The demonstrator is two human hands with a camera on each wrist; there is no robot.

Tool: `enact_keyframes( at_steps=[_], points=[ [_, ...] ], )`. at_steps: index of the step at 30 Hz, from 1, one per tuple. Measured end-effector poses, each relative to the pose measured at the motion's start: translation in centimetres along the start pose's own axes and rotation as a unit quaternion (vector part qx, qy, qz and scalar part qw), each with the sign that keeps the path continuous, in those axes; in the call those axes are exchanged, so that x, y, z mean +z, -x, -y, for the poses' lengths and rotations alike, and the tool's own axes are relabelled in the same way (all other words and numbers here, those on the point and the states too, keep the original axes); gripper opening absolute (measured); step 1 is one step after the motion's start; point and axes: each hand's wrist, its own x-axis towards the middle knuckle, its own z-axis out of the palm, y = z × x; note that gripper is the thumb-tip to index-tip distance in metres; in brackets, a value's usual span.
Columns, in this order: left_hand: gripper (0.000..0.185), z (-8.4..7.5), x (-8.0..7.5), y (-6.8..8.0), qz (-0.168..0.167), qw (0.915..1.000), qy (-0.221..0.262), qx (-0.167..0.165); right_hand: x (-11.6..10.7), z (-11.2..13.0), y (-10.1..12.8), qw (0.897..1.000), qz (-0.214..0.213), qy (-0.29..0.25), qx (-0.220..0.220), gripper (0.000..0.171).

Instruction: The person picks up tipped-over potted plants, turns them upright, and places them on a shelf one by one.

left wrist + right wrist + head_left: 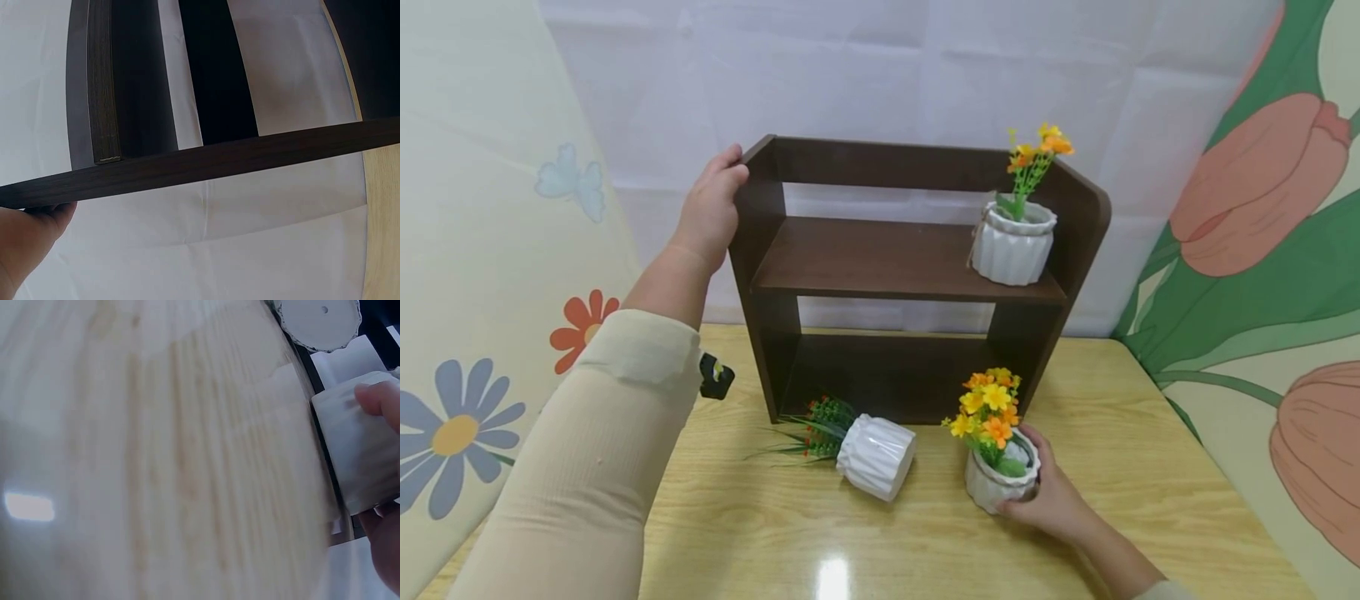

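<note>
Yellow-flowered pot, lower right of frame, might slip if it's slick; right hand grips it, left hand clutches the shelf, upper left

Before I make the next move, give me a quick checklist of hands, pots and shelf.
1. Right hand holding the front flowerpot: ok.
2. Front flowerpot fully off the table: cannot tell.
3. Left hand touching the shelf's left side: ok.
4. Firmness of that left-hand contact: cannot tell.
5. Upper-tier pot upright: ok, at the right end.
6. Red-dotted plant's pot upright: not ok, lying on its side.
</note>
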Motion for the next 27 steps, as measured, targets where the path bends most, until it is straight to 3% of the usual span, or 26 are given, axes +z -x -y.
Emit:
enact_keyframes(
  at_steps=[13, 27],
  points=[
    [0.054, 0.26, -0.07, -0.33, 0.001, 1.0000, -0.003, 0.000, 0.66, -0.19, 0.18, 1.000, -0.021, -0.022, -0.003, 0.116],
    [0.054, 0.34, -0.03, -0.38, 0.008, 1.0000, 0.002, 0.003, 0.62, 0.06, 0.25, 1.000, -0.013, -0.025, 0.007, 0.117]
  ],
)
